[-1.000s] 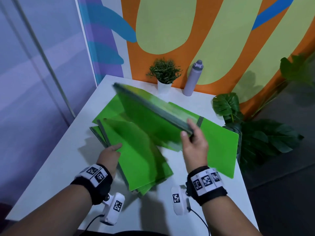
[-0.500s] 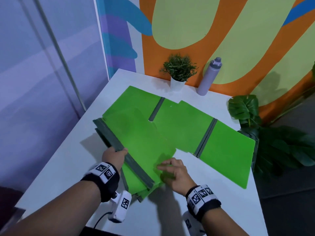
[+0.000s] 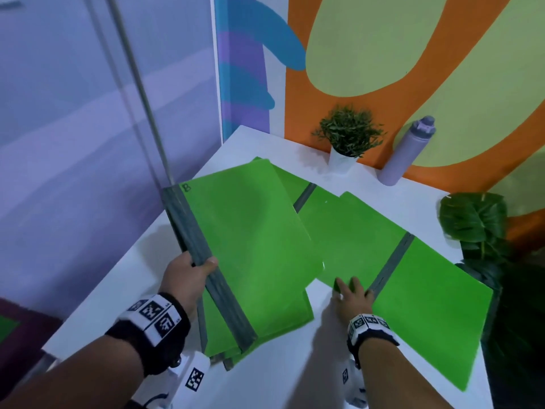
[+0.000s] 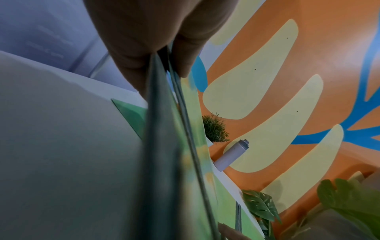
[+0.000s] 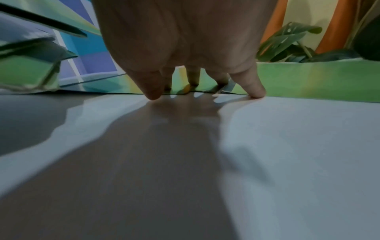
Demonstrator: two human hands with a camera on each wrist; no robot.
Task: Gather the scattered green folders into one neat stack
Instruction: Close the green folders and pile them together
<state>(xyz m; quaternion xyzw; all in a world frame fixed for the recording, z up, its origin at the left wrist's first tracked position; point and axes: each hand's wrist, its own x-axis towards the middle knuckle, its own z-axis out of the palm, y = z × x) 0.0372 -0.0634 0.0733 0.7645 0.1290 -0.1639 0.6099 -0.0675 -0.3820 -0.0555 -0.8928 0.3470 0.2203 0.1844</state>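
My left hand (image 3: 197,268) grips the grey spine of a stack of green folders (image 3: 250,246) and holds it tilted above the white table (image 3: 295,379). In the left wrist view the thumb and fingers (image 4: 180,65) pinch the stack's edge (image 4: 164,129). An open green folder (image 3: 433,308) with a grey spine lies flat on the right. My right hand (image 3: 349,290) rests with straight, spread fingers on its near edge; in the right wrist view the fingertips (image 5: 257,94) touch the table and that folder (image 5: 308,81). Another open folder (image 3: 321,214) lies behind, partly under the stack.
A small potted plant (image 3: 348,143) and a purple bottle (image 3: 407,152) stand at the table's far edge by the painted wall. Large-leafed plants (image 3: 472,222) crowd the table's right side. A glass wall runs along the left.
The right hand laid its raised folder onto the left pile, then moved right to the open folder's edge. The left hand took the pile by its spine and lifted it.
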